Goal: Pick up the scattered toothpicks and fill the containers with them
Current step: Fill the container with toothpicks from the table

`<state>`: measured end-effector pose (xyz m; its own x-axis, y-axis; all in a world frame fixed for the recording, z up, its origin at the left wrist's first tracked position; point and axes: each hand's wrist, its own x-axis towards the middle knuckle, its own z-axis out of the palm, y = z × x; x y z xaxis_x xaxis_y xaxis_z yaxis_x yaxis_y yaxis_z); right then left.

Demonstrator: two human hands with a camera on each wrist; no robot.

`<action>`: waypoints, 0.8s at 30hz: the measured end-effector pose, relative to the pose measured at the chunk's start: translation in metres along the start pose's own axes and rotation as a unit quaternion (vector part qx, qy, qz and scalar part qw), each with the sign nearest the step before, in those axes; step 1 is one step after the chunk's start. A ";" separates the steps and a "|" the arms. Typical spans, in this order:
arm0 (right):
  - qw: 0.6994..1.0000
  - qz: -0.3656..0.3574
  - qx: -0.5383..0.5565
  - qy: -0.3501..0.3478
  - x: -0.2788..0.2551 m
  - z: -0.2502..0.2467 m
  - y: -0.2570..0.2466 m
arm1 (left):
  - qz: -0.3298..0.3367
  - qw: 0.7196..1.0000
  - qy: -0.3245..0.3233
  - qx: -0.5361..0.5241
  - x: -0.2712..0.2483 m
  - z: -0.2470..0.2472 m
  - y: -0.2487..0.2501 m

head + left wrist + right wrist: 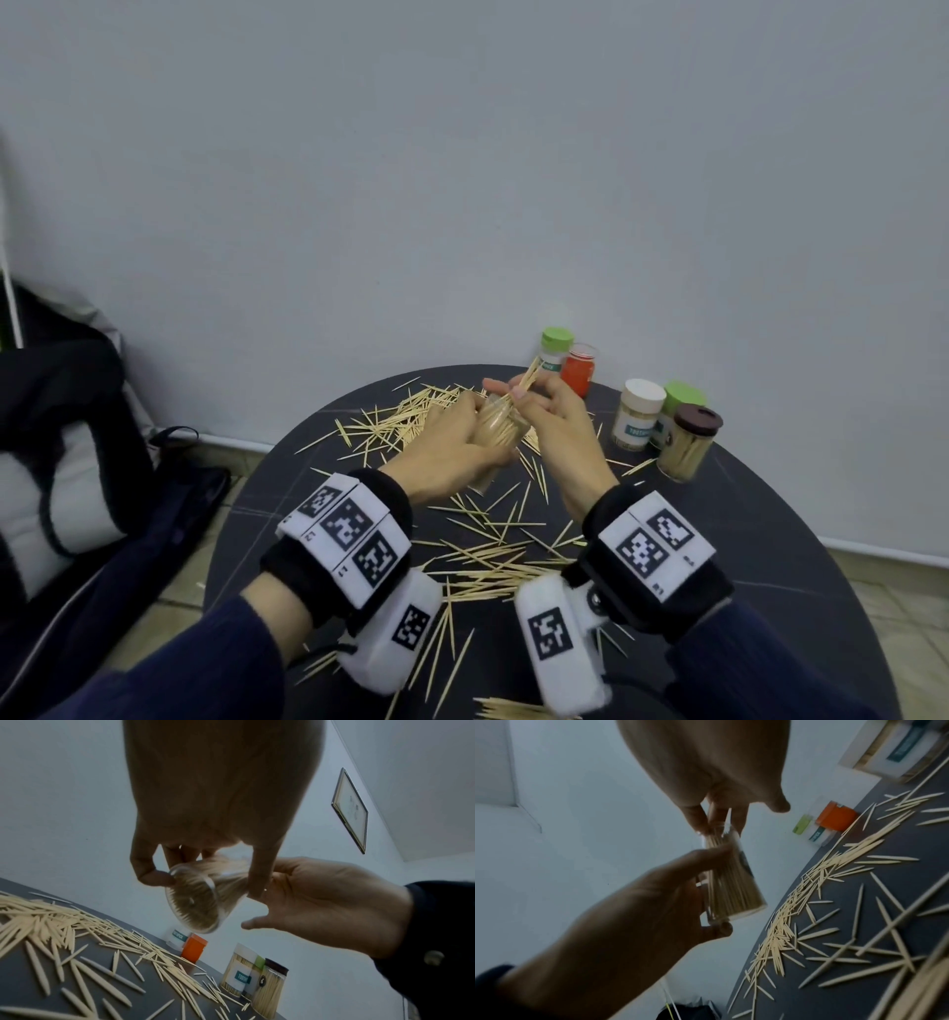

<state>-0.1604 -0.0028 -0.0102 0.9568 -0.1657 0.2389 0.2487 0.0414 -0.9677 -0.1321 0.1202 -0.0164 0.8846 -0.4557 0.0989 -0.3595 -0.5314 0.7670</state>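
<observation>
My left hand (452,442) grips a clear container (497,430) packed with toothpicks, held tilted above the dark round table (770,539). The same container (197,898) shows its round base in the left wrist view, and its side (734,882) in the right wrist view. My right hand (544,411) pinches a small bundle of toothpicks (529,377) at the container's mouth, their ends sticking up past the fingers. Loose toothpicks (493,555) lie scattered over the table, with a denser heap (405,421) behind the left hand.
At the table's far right stand several containers: a green-lidded one (555,349), an orange one (580,367), a white-lidded one (637,413), another green-lidded one (680,398) and a brown-lidded one (690,442) full of toothpicks. A dark bag (77,462) lies to the left. A wall is close behind.
</observation>
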 end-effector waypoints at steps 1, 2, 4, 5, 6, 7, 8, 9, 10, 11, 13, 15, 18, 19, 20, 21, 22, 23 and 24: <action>1.000 0.006 0.003 -0.006 0.000 0.001 0.001 | 0.002 1.000 0.008 -0.014 0.000 -0.001 -0.001; 1.000 0.011 0.006 -0.011 0.000 0.001 0.000 | 0.007 1.000 0.015 -0.020 0.000 -0.002 -0.001; 1.000 0.016 0.004 -0.012 0.000 0.001 -0.001 | 0.017 0.999 0.022 -0.016 -0.001 -0.004 0.000; 1.000 0.013 -0.001 -0.009 0.001 0.001 -0.001 | 0.020 0.999 0.023 -0.014 -0.002 -0.005 -0.001; 1.000 0.007 -0.014 -0.008 0.001 0.001 -0.001 | 0.022 0.999 0.021 -0.015 -0.002 -0.006 -0.002; 0.999 0.002 -0.035 -0.008 0.002 0.000 0.000 | 0.022 0.999 0.019 -0.018 -0.002 -0.006 -0.003; 0.998 -0.003 -0.057 -0.012 0.002 0.001 0.001 | 0.022 0.999 0.016 -0.020 -0.003 -0.006 -0.003; 0.997 -0.002 -0.076 -0.019 0.002 0.002 0.002 | 0.023 0.999 0.013 -0.022 -0.003 -0.006 -0.003; 0.995 0.005 -0.092 -0.029 0.001 0.002 0.003 | 0.027 0.999 0.007 -0.023 -0.003 -0.005 -0.003; 0.994 0.015 -0.103 -0.039 0.000 0.003 0.004 | 0.032 0.999 0.001 -0.025 -0.003 -0.004 -0.002; 0.992 0.026 -0.115 -0.043 0.000 0.004 0.003 | 0.037 0.999 -0.006 -0.028 -0.004 -0.004 -0.001; 0.992 0.023 -0.118 -0.023 0.000 0.002 0.001 | 0.034 0.999 -0.011 -0.038 -0.003 -0.004 -0.001; 0.991 0.032 -0.133 -0.011 0.003 -0.003 0.001 | 0.038 0.998 -0.016 -0.041 -0.004 -0.005 0.000; 0.988 0.044 -0.144 -0.022 0.003 -0.003 0.002 | 0.040 0.998 -0.017 -0.039 -0.004 -0.005 0.000; 0.986 0.058 -0.149 -0.036 0.004 -0.004 0.003 | 0.042 0.998 -0.018 -0.040 -0.005 -0.005 0.000; 0.985 0.070 -0.147 -0.047 0.004 -0.003 0.004 | 0.044 0.998 -0.018 -0.042 -0.004 -0.005 0.000; 0.985 0.080 -0.142 -0.053 0.004 -0.003 0.006 | 0.045 0.998 -0.018 -0.040 -0.004 -0.005 0.000; 0.985 0.085 -0.141 -0.057 0.004 -0.003 0.007 | 0.044 0.998 -0.019 -0.035 -0.004 -0.005 0.000; 0.984 0.087 -0.147 -0.055 0.004 -0.003 0.007 | 0.042 0.998 -0.017 -0.031 -0.004 -0.006 0.000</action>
<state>-0.1551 -0.0064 -0.0162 0.9955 -0.0739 0.0587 0.0403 -0.2290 -0.9726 -0.1343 0.1263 -0.0132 0.8411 -0.5216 0.1431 -0.4116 -0.4457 0.7949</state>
